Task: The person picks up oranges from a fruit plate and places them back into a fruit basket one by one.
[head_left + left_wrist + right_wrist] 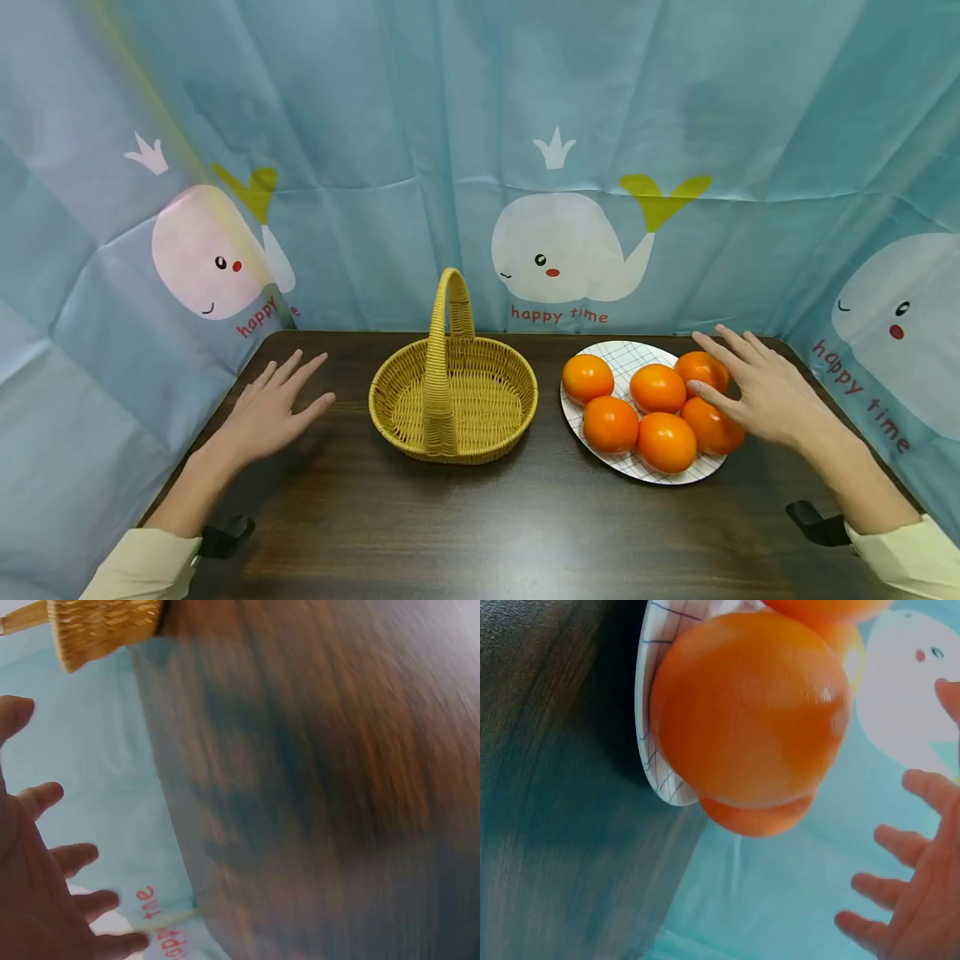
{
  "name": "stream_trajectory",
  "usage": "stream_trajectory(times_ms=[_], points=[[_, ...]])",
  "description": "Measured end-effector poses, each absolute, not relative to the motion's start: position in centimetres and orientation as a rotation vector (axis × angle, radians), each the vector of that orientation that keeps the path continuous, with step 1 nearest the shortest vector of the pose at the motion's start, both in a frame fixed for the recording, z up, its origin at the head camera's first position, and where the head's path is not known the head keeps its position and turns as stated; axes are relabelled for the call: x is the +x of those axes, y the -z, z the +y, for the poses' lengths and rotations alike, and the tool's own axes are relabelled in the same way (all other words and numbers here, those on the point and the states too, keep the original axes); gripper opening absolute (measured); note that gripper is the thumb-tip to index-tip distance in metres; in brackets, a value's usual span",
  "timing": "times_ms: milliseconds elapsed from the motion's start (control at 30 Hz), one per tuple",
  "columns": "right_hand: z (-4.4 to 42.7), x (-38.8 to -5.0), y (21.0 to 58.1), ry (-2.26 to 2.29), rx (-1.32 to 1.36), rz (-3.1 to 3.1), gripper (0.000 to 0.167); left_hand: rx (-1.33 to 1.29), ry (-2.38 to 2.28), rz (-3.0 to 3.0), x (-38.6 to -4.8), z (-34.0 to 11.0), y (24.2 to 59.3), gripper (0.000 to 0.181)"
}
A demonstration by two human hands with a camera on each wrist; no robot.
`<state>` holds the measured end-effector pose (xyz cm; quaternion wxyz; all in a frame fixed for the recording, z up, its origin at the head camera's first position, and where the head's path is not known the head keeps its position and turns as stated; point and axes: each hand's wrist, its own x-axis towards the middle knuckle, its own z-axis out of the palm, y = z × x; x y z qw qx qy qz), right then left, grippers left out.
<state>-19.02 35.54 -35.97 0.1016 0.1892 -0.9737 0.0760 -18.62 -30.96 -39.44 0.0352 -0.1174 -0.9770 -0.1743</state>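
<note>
My left hand (266,415) hovers over the table's left side, fingers spread and holding nothing. To its right stands a yellow woven basket (487,400) with a tall arched handle; nothing lies inside it. My right hand (765,392) is spread out at the right edge of a white plate (622,354) with a grid pattern. Several oranges sit on that plate, and the nearest orange (750,712) fills much of the right wrist view. The thumb overlaps the rear right oranges in the head view, while the right wrist view shows the fingers apart from the fruit.
A dark wooden table (480,533) carries the basket and plate. Behind it and along both sides hangs a light blue curtain (375,167) printed with white whales. Black straps (225,537) show at both wrists, near pale sleeves.
</note>
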Motion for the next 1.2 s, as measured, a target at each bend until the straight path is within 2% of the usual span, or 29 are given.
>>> stream_trajectory(times_ms=[267, 633, 767, 933, 1200], points=[[37.6, -19.2, 35.8, -0.705, 0.501, -2.799, 0.065, -0.503, 1.140, -2.861, -19.2, -29.5, 39.6, 0.066], [40.1, -18.1, 37.4, -1.062, 0.400, -2.640, 0.035, -0.715, 1.505, -2.645, -19.1, -27.2, 41.8, 0.051], [40.6, -17.5, 37.6, -1.153, 0.437, -2.622, 0.030, -0.724, 1.571, -2.637, -18.9, -26.8, 42.2, 0.047], [41.5, -16.6, 38.4, -1.212, 0.495, -2.633, 0.038, -0.731, 1.561, -2.638, -18.8, -26.4, 42.2, 0.046], [41.8, -15.3, 40.0, -1.324, 0.633, -2.657, 0.066, -0.725, 1.529, -2.648, -18.7, -26.2, 42.1, 0.047]])
